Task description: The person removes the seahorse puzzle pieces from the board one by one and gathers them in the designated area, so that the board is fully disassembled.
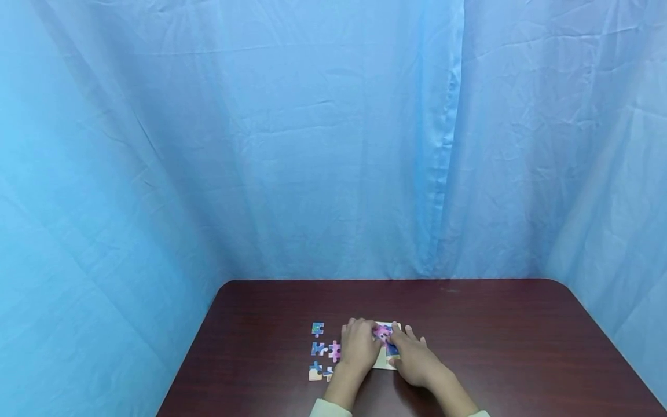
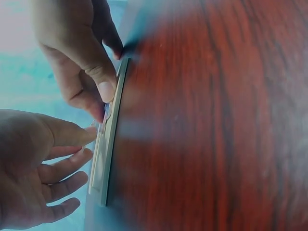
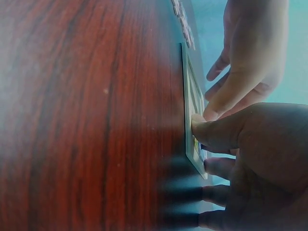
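Observation:
A flat, pale puzzle board [image 1: 382,364] lies on the table beneath both hands. Pink and blue jigsaw pieces [image 1: 383,332] sit on it, showing between the hands. My left hand [image 1: 358,344] rests over the board's left part; in the left wrist view its fingers [image 2: 65,166] extend loosely toward the board. On the right side, my right hand [image 1: 417,360] has its thumb at the near edge and its index finger farther back, around a blue and yellow puzzle piece [image 1: 392,351]. In the right wrist view the right thumb [image 3: 201,126] presses down beside the left fingertips.
Several loose jigsaw pieces lie left of the board, among them a blue one [image 1: 318,328], a pink one [image 1: 334,350] and a blue and cream one [image 1: 315,372]. The dark wooden table [image 1: 500,330] has blue curtains [image 1: 323,145] behind it and at its sides.

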The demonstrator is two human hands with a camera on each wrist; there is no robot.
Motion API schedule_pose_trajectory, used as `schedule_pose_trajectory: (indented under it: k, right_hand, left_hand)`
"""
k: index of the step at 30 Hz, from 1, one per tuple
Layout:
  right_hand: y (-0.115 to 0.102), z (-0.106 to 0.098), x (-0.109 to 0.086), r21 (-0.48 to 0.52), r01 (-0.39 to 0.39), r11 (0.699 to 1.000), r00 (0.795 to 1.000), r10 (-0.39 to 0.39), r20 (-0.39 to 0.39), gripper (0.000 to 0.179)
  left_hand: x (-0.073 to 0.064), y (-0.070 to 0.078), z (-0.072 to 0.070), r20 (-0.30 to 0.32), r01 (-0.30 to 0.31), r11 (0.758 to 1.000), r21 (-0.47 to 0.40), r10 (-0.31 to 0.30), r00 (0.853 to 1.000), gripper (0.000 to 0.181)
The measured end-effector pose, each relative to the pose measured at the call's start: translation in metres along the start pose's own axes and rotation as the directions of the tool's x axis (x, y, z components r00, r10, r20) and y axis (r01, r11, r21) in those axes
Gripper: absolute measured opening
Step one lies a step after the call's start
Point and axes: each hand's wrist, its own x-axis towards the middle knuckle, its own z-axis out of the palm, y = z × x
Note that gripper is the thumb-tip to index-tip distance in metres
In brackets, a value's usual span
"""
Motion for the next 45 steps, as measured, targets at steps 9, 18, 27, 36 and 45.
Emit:
schedule_pose_trajectory:
  k: [9, 18, 27, 36, 45]
  right_hand:
    - [-0.002, -0.001, -0.001, -0.003, 0.010, 1.000, 1.000, -0.010, -0.006, 0.043]
    - [-0.001, 0.000, 0.000, -0.021, 0.012, 1.000, 1.000, -0.012, 0.002, 0.044]
    - [0.001, 0.003, 0.000, 0.009, 0.003, 1.000, 1.000, -0.003, 0.009, 0.046]
    - [0.001, 0.004, 0.000, -0.007, -0.020, 1.000, 1.000, 0.019, -0.012, 0.046]
    - [0.001, 0.005, -0.001, -0.010, -0.015, 1.000, 0.999, 0.014, -0.037, 0.045]
  left_hand:
    - [-0.002, -0.012, -0.010, -0.025, 0.014, 0.999, -0.046, -0.015, 1.000, 0.022]
    - [-0.004, -0.025, -0.017, -0.040, 0.042, 0.998, -0.052, -0.044, 0.998, 0.018]
    - [-0.004, -0.028, -0.022, -0.075, 0.050, 0.995, -0.084, -0.056, 0.996, 0.019]
    - [-0.006, -0.037, -0.027, -0.097, 0.046, 0.997, -0.059, -0.052, 0.994, 0.019]
    - [-0.003, -0.048, -0.032, -0.094, 0.042, 0.999, 0.004, -0.042, 0.995, 0.017]
